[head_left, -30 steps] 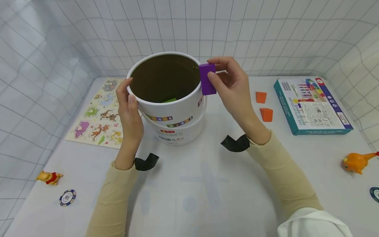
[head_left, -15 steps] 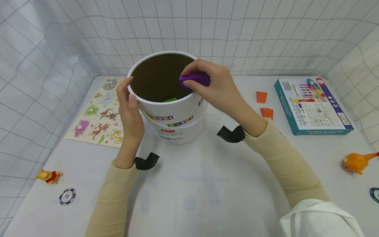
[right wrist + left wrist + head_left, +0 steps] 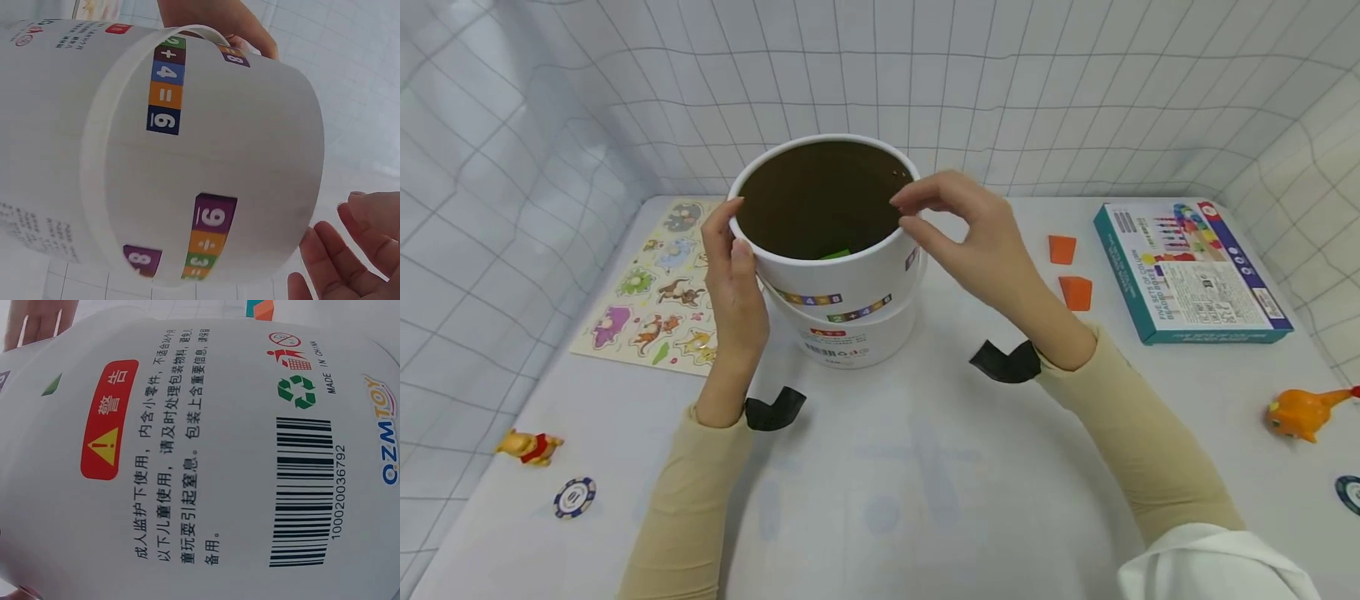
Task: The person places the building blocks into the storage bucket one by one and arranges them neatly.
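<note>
A white plastic bucket [image 3: 816,277] with printed sums on its wall stands in the head view's middle. A green piece [image 3: 837,254] shows inside, near the front rim; the rest of the dark interior is hidden. My left hand [image 3: 735,292] grips the left rim, thumb on the outside. At the right rim my right hand [image 3: 981,237] holds nothing, its thumb and forefinger apart. The right wrist view has those bare fingers [image 3: 334,259] beside the bucket's mouth. Warning text and a barcode [image 3: 303,494] fill the left wrist view. No purple block is in sight.
Two orange blocks [image 3: 1062,249] lie right of the bucket, left of a teal-edged boxed set [image 3: 1195,275]. An animal puzzle board [image 3: 647,292] lies left. Around the edges are a small bear figure [image 3: 531,447], a poker chip [image 3: 575,497] and an orange toy [image 3: 1300,414].
My right hand carried a purple block from outside the right rim over the bucket's mouth and let it go; the hand has since drawn back right. My left hand keeps its grip.
</note>
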{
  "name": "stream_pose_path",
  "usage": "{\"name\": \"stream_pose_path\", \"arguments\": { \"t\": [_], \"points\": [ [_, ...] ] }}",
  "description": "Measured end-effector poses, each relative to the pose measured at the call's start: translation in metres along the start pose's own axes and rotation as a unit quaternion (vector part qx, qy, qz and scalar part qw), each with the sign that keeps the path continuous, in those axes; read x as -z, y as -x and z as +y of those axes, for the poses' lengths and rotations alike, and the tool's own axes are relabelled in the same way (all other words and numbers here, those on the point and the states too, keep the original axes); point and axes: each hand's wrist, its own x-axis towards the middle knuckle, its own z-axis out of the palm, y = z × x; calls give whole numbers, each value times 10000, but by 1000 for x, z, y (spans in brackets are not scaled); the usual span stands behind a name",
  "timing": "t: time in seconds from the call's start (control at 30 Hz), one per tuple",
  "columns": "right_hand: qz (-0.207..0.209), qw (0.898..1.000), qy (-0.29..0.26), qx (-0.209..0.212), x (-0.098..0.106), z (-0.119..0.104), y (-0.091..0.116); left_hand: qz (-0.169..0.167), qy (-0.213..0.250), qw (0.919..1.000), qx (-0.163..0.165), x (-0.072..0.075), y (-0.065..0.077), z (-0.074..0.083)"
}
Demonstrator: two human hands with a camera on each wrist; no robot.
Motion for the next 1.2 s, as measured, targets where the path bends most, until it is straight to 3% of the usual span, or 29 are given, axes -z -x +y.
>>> {"name": "stream_pose_path", "arguments": {
  "t": [0.13, 0.27, 0.37, 0.43, 0.63, 0.73, 0.83, 1.07, 1.2],
  "points": [
    [545, 9981, -203, -191, 18, 24, 27, -1, -33, 10000, -3, -1, 0, -12],
    [785, 9935, -96, -816, 39, 78, 57, 12, -58, 9999, -99, 0, -1, -15],
    [617, 9841, 298, -1641, 54, 119, 82, 2, -54, 9999, -160, 0, -1, -15],
    [465, 9718, 589, -2234, 62, 140, 97, -15, -58, 9998, -178, 1, -1, -14],
    [-299, 9381, 970, -3311, 73, 176, 120, -15, -52, 10000, -66, -2, 0, -4],
    [-887, 9240, 1161, -3533, 74, 185, 122, -27, -25, 10000, -54, -4, 1, 7],
    [-1192, 9200, 1288, -3505, 73, 190, 124, -44, 12, 9999, -107, -4, 1, 13],
    [-1275, 9212, 1483, -3365, 65, 195, 128, -10, -100, 9998, -150, -1, 1, -9],
    [-1106, 9248, 1574, -3281, 56, 193, 129, -2, -71, 9998, -160, 0, 1, -15]
  ]
}}
